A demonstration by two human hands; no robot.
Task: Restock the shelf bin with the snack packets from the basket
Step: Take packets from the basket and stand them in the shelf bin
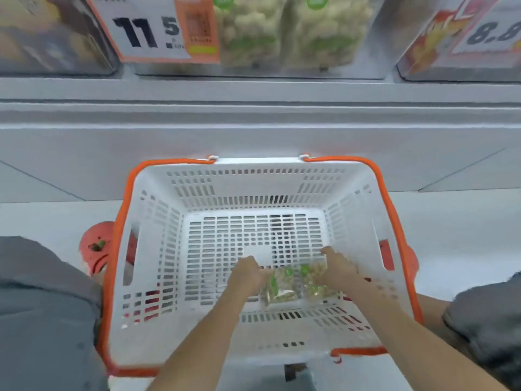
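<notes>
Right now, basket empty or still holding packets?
Nearly empty: the basket floor is bare except the last snack packets, held between both hands.

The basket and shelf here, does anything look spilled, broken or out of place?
Nothing stands out. The white basket looks intact, and both hands, left and right, are on the last snack packets at its bottom. The shelf bin above holds matching packets upright. The picture is blurred, so small damage would not show.
</notes>
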